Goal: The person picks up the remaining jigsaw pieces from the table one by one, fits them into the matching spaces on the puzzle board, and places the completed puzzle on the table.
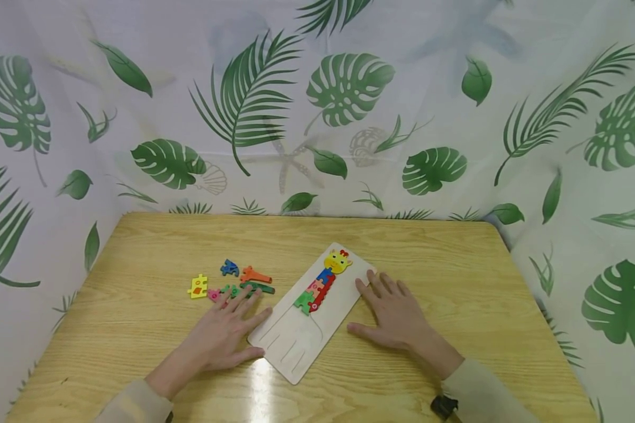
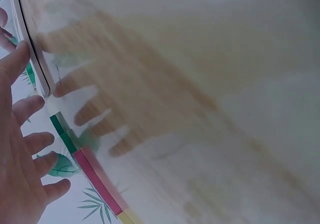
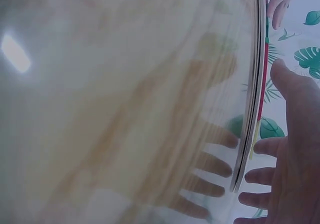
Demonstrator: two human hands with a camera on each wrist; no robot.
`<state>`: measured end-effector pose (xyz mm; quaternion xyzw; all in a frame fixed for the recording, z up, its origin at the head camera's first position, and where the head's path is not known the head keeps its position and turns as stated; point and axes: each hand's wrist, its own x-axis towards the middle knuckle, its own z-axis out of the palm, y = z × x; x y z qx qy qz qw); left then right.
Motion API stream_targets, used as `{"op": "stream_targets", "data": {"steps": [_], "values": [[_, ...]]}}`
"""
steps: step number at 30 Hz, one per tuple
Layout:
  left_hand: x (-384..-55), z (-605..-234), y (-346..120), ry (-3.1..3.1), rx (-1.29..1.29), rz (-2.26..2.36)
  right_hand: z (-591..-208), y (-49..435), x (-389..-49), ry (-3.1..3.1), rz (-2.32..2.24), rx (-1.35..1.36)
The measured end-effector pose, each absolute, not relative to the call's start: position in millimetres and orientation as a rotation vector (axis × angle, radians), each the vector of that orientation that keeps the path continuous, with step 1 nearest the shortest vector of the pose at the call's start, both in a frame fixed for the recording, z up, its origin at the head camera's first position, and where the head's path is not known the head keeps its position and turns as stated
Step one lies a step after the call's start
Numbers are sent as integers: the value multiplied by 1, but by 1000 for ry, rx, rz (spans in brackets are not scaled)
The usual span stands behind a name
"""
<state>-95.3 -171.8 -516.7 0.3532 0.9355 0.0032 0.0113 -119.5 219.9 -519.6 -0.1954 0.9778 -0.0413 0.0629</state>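
A pale wooden puzzle board lies slanted on the table. In it sits part of a giraffe: a yellow head above blue, pink, green and red pieces. My left hand is spread at the board's lower left edge, its fingertips overlapping the loose pieces in the head view. My right hand has its fingers spread by the board's right edge. Both wrist views show straight, parted fingers with nothing held: left hand, right hand.
Loose puzzle pieces lie left of the board: a yellow piece, a blue piece, an orange piece, a dark green piece, and pink and green ones partly behind my left fingers. A leaf-patterned cloth hangs around the wooden table.
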Motion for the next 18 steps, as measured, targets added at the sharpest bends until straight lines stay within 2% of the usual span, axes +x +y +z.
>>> {"op": "stream_targets", "data": {"steps": [18], "values": [[-98, -514, -168, 2872, 1138, 0, -515, 212, -125, 2945, -134, -531]]}}
